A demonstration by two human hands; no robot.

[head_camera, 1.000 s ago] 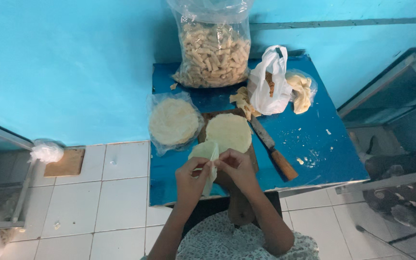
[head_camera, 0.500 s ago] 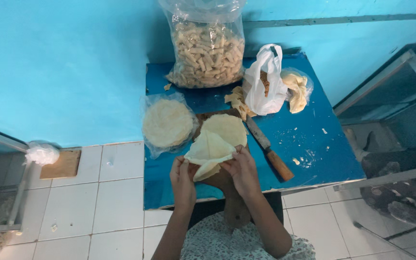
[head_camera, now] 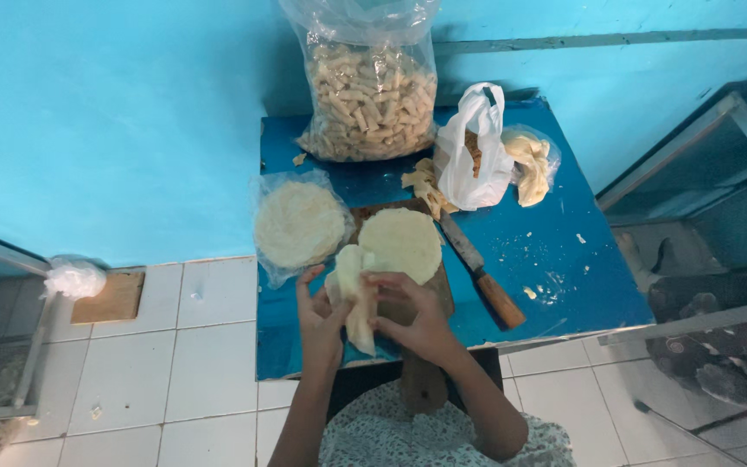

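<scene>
A thin, pale yellow, floppy sheet of dough [head_camera: 354, 298] is being held between both hands above the near edge of a small blue-topped table [head_camera: 564, 259]. The left hand [head_camera: 322, 316] is being kept against the sheet's left side, its fingers curled together onto the dough with the thumb pressed to it. The right hand [head_camera: 412, 316] is being closed on the sheet from the right, its fingers bent and pinched on the folded dough. The sheet is being bunched lengthwise, its lower end hanging down between the two wrists.

Just behind the hands, a round stack of pale dough sheets [head_camera: 401, 244] is being carried on a brown wooden cutting board [head_camera: 443, 290], whose handle is pointing toward the person. To the left of it, a second round stack is being kept inside a clear plastic bag [head_camera: 297, 225], touching the board's edge. A wooden-handled knife [head_camera: 482, 278] is lying just right of the board, blade pointing away. At the back of the table, a large clear bag of short pale rolled sticks [head_camera: 369, 86] is being leaned against the turquoise wall [head_camera: 114, 112]. Near it, a white plastic bag [head_camera: 470, 151] is standing beside a small clear bag of yellowish scraps [head_camera: 531, 160], with loose dough trimmings [head_camera: 424, 183] lying in front.
</scene>
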